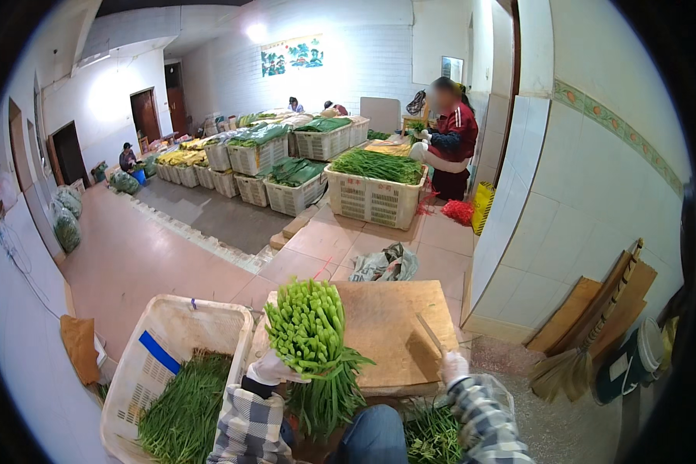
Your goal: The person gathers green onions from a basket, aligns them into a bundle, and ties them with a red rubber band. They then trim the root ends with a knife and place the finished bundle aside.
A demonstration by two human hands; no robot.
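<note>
My left hand (271,369), in a white glove, grips a thick bunch of green leafy stalks (307,330). The cut ends point up and away from me, and the leaves hang down over the near edge of the wooden board (383,325). My right hand (455,366), also gloved, is closed round the handle of a knife (428,330) at the board's right side. Its blade slants up and left over the wood, apart from the bunch. Trimmed greens (432,432) lie below, between my knee and my right sleeve.
A white plastic crate (151,319) holding loose greens (185,400) stands at my left. Beyond the board lies a crumpled sack (385,264). A full crate (374,200) sits near a person in red (461,130). A broom (586,342) and a lidded bucket (626,362) are at right.
</note>
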